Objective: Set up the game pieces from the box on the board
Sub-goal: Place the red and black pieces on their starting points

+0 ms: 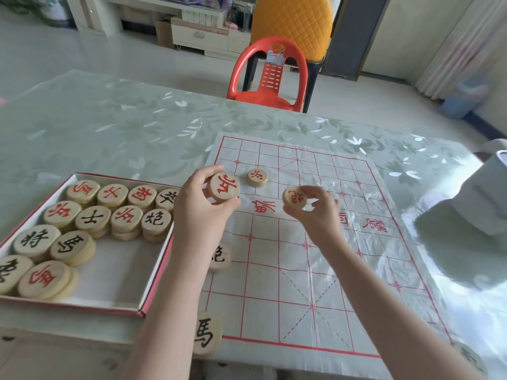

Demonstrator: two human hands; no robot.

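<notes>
The board (315,242) is white with a red grid and red characters. The game pieces (93,218) are pale wood, marked in red or in black. The box (153,283) has red edges and a white inside. The tabletop (109,127) is pale green with white leaves.

Daylight was bright and soft, apparently from the curtain (463,42) side on the right. The glossy table cover (466,305) blew out to white glare near the right corner, and the crinkly plastic board (274,272) picked up patchy sheen. Shadows were weak and fuzzy. Characters on the pieces (93,219) in the box (82,304) read sharp; the red chair (270,78) and the room behind went soft. The wide lens bowed the table edges.
</notes>
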